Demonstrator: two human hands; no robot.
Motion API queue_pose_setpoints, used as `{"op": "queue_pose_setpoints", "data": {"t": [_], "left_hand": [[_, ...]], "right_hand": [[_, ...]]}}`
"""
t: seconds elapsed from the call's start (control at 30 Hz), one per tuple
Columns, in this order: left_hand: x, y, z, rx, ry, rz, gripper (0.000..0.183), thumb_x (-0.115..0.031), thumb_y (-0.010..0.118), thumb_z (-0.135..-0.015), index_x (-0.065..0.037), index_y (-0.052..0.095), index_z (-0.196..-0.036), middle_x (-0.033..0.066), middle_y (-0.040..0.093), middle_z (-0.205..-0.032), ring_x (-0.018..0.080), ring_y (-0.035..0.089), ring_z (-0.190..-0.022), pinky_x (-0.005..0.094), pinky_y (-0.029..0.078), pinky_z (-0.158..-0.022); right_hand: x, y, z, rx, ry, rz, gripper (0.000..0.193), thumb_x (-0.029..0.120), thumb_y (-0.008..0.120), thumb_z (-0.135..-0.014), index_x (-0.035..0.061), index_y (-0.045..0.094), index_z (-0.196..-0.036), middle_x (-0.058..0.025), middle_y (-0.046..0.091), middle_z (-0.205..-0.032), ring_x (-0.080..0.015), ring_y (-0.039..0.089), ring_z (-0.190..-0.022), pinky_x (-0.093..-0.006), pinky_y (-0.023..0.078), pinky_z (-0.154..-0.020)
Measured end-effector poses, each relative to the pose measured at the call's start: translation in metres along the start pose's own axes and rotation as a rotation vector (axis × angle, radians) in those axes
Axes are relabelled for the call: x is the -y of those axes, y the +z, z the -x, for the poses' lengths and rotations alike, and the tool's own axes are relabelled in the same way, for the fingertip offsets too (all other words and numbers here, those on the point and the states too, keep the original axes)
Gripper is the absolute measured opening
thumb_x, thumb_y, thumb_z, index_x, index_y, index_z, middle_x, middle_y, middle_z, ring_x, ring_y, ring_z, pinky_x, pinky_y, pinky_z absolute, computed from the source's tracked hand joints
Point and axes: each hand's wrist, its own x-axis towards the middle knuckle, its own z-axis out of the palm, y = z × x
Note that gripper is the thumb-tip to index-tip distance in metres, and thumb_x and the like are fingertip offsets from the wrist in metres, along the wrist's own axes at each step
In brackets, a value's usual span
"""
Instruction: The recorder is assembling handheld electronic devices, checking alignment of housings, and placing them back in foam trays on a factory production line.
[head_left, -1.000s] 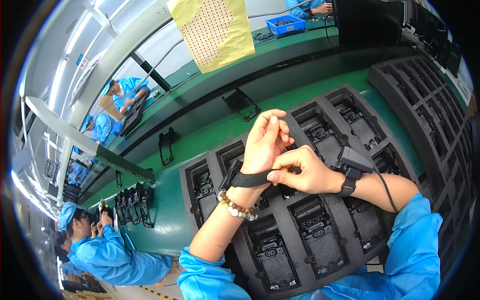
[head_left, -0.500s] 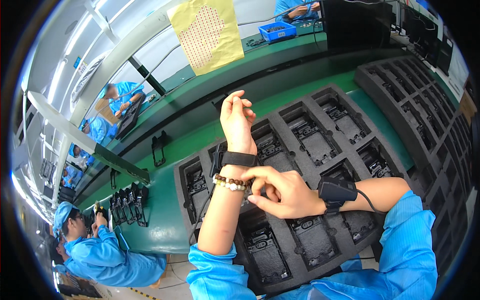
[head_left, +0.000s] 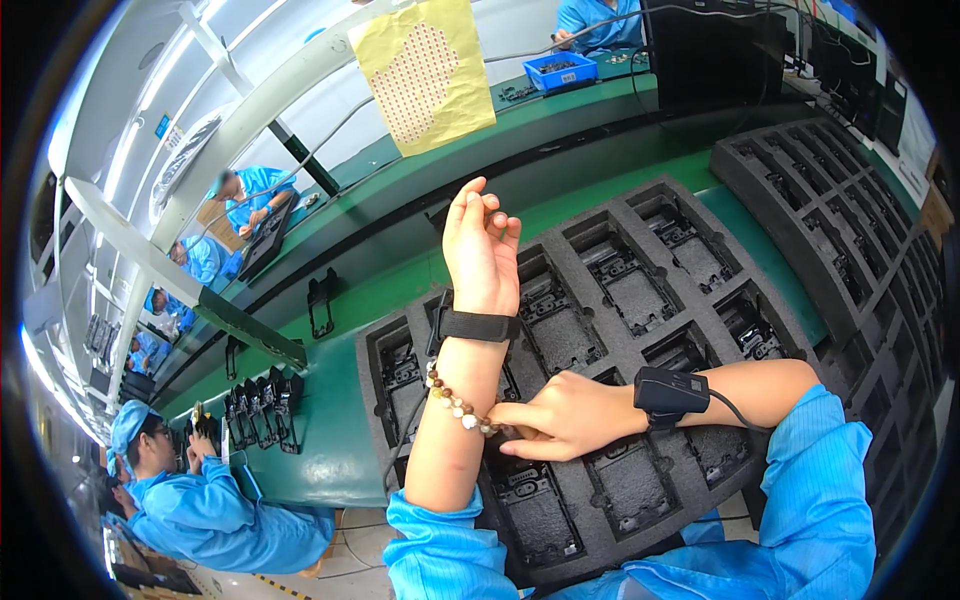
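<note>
My left hand (head_left: 482, 248) is raised above the foam tray, palm towards me, its fingers loosely bent and apart with nothing in them. A black strap (head_left: 478, 325) circles that wrist. Below the strap, a bead bracelet (head_left: 455, 402) of brown and pale beads hangs around my left forearm. My right hand (head_left: 560, 418) reaches across from the right and pinches the bracelet's beads at the forearm's right side. A black strapped device (head_left: 672, 392) with a cable sits on my right wrist. Beneath both hands lies the dark grey foam tray (head_left: 625, 345), with black frame-like parts in its pockets.
More foam trays (head_left: 800, 185) stand at the right. Several black parts (head_left: 265, 410) are lined up on the green bench (head_left: 320, 465) at left. A co-worker in blue (head_left: 205, 490) works beside them. A yellow sheet (head_left: 425, 75) hangs ahead, with a blue bin (head_left: 562, 72) behind it.
My right hand has closed on the bead bracelet and pulls it down and out from the forearm, so it now hangs slanted. My left hand has turned slightly, showing more palm.
</note>
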Motion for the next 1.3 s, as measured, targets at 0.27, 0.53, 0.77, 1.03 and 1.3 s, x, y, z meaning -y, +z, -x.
{"op": "queue_pose_setpoints", "data": {"t": [0.27, 0.53, 0.77, 1.03, 1.3], "left_hand": [[-0.008, 0.036, 0.031, 0.311, -0.205, 0.319, 0.021, -0.011, 0.051, -0.101, -0.004, 0.051, -0.12, 0.0015, 0.055, -0.084, 0.008, 0.049, -0.069, 0.0243, 0.048, -0.07], [-0.002, 0.035, 0.026, 0.36, 0.215, -0.646, 0.019, -0.017, 0.047, -0.102, -0.005, 0.061, -0.106, -0.0032, 0.055, -0.07, 0.0042, 0.05, -0.062, 0.0197, 0.044, -0.06], [0.027, 0.01, 0.023, 0.529, 0.891, -1.352, 0.013, -0.007, 0.051, -0.094, -0.004, 0.06, -0.104, 0.0141, 0.066, -0.078, 0.0305, 0.065, -0.07, 0.0382, 0.052, -0.064], [0.031, -0.019, 0.012, 0.606, 0.752, -1.716, 0.017, -0.008, 0.052, -0.091, -0.004, 0.059, -0.106, 0.0158, 0.069, -0.088, 0.0335, 0.067, -0.081, 0.041, 0.053, -0.069], [0.023, 0.006, 0.013, 0.388, 0.138, -0.977, 0.018, -0.015, 0.051, -0.099, -0.004, 0.065, -0.103, 0.0014, 0.062, -0.066, 0.0076, 0.058, -0.06, 0.0237, 0.048, -0.058]], "right_hand": [[-0.014, -0.012, 0.001, 0.045, 0.148, 0.06, 0.034, 0.026, 0.058, -0.089, 0.0113, 0.055, -0.12, -0.0131, 0.06, -0.06, -0.0349, 0.061, -0.054, -0.045, 0.046, -0.05], [0.016, -0.017, -0.002, 0.075, 0.072, -0.414, 0.041, 0.016, 0.065, -0.091, -0.0007, 0.049, -0.124, -0.0055, 0.052, -0.055, -0.0157, 0.052, -0.045, -0.0307, 0.04, -0.047], [0.014, -0.004, 0.005, 0.058, 0.22, -1.297, 0.062, 0.012, 0.06, -0.096, 0.0076, 0.026, -0.147, -0.0008, 0.055, -0.073, -0.0039, 0.048, -0.059, -0.0192, 0.035, -0.051], [0.009, -0.019, -0.005, -0.042, 0.424, -1.134, 0.023, 0.03, 0.053, -0.101, 0.0065, 0.055, -0.1, 0.0055, 0.045, -0.07, -0.0024, 0.041, -0.061, -0.0197, 0.031, -0.051], [-0.006, -0.013, -0.002, -0.2, 0.343, -0.764, 0.025, 0.025, 0.055, -0.1, 0.0028, 0.057, -0.088, 0.0064, 0.045, -0.068, -0.0012, 0.037, -0.064, -0.0226, 0.031, -0.054]]}}
